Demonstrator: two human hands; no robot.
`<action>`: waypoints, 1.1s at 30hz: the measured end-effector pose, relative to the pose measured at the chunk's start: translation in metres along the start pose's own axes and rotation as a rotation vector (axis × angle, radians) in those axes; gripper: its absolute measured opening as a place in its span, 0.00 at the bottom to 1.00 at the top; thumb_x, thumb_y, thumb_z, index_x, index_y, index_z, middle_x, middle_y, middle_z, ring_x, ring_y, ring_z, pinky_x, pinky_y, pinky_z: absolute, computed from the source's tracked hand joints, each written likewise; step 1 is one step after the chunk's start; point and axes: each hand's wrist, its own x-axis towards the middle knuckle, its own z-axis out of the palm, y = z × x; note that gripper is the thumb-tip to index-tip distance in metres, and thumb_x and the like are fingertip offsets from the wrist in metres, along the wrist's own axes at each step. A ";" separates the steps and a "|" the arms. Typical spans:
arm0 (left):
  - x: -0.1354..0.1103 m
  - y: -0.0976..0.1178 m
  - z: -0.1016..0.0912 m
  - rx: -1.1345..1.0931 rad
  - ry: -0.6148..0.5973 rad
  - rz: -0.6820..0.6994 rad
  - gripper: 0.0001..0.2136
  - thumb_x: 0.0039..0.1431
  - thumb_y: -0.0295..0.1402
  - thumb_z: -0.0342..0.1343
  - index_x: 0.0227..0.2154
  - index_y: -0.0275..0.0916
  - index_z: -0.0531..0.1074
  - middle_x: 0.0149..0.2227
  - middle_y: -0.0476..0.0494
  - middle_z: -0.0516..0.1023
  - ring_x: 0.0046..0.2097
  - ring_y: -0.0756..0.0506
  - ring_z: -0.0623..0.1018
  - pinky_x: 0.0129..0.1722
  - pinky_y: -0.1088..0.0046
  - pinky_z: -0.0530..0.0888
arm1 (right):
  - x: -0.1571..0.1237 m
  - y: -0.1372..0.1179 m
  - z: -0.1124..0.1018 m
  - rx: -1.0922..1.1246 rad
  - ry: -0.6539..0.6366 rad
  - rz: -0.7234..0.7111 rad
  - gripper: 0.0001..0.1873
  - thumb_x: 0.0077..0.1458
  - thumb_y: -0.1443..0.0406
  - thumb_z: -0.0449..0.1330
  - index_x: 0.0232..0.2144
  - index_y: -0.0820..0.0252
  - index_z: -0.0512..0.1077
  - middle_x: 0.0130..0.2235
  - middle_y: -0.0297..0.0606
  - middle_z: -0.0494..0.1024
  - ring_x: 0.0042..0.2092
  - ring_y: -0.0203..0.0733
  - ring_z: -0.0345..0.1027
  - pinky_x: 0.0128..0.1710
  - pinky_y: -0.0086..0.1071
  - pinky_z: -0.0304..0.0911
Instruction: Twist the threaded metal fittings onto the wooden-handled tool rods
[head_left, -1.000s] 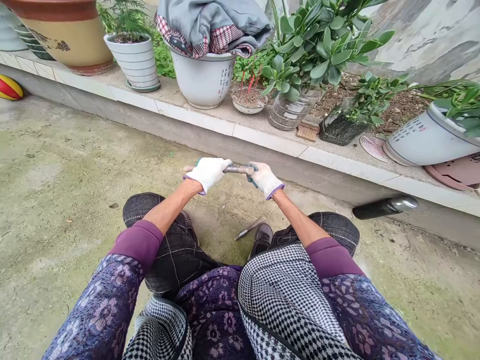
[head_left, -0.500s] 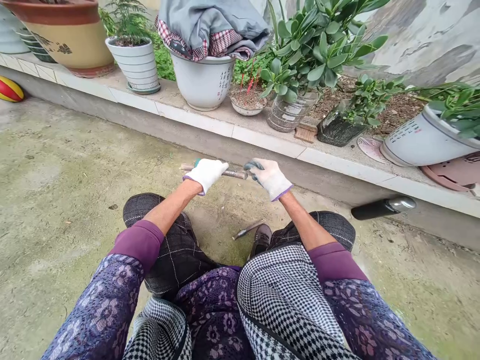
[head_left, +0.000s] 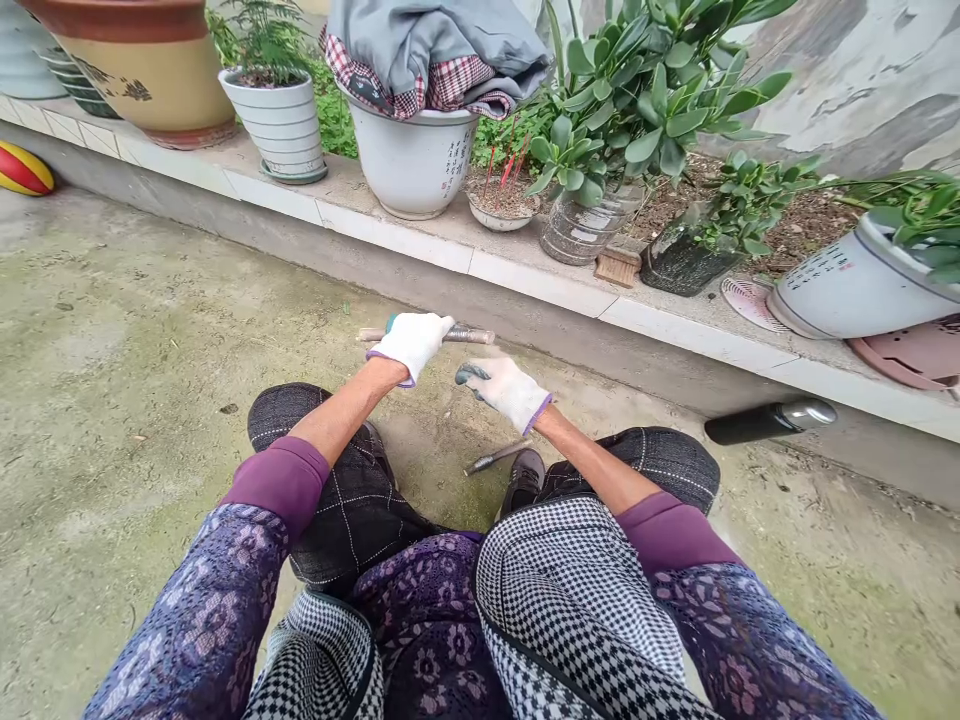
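Note:
My left hand (head_left: 411, 343), in a white glove, is closed around a grey metal rod (head_left: 466, 336) that it holds level above the concrete ground. My right hand (head_left: 504, 387), also gloved, is off the rod and hangs just below its right end, fingers loosely curled with nothing in them. A second pointed metal tool (head_left: 493, 458) lies on the ground between my knees, next to my shoe (head_left: 524, 474).
A tiled ledge (head_left: 525, 280) runs across ahead with several potted plants, a white pot (head_left: 415, 160) covered with folded clothes and a small wooden brush (head_left: 618, 266). A black and silver flask (head_left: 769, 421) lies on the ground at right. A coloured ball (head_left: 24, 168) sits far left.
My right hand has let go of the rod's right end and dropped down and toward me. The left hand keeps holding the rod in place.

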 end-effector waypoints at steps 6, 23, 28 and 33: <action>-0.002 0.007 0.000 0.073 -0.009 0.079 0.14 0.66 0.25 0.45 0.48 0.38 0.74 0.40 0.32 0.79 0.42 0.36 0.81 0.36 0.66 0.70 | 0.000 0.005 -0.040 0.080 0.225 0.070 0.15 0.55 0.61 0.53 0.33 0.62 0.77 0.23 0.31 0.70 0.24 0.33 0.59 0.26 0.27 0.54; 0.006 -0.004 0.006 -0.038 0.006 -0.008 0.14 0.66 0.29 0.46 0.48 0.40 0.75 0.38 0.36 0.80 0.41 0.38 0.81 0.36 0.68 0.68 | 0.008 0.006 -0.001 0.041 0.011 0.032 0.13 0.56 0.62 0.54 0.30 0.61 0.77 0.23 0.31 0.69 0.25 0.33 0.60 0.27 0.27 0.55; 0.001 0.003 0.008 0.055 -0.013 0.086 0.15 0.66 0.25 0.44 0.48 0.36 0.74 0.38 0.32 0.80 0.42 0.34 0.81 0.35 0.66 0.69 | 0.005 0.009 -0.025 0.103 0.144 0.074 0.14 0.54 0.62 0.53 0.34 0.62 0.78 0.22 0.31 0.69 0.24 0.33 0.61 0.26 0.26 0.55; -0.002 0.010 0.002 0.056 -0.052 0.178 0.14 0.66 0.27 0.47 0.48 0.39 0.74 0.38 0.35 0.80 0.41 0.36 0.81 0.35 0.67 0.69 | 0.021 0.026 -0.043 0.148 0.293 0.099 0.13 0.51 0.64 0.53 0.30 0.63 0.77 0.26 0.34 0.74 0.26 0.34 0.62 0.28 0.27 0.57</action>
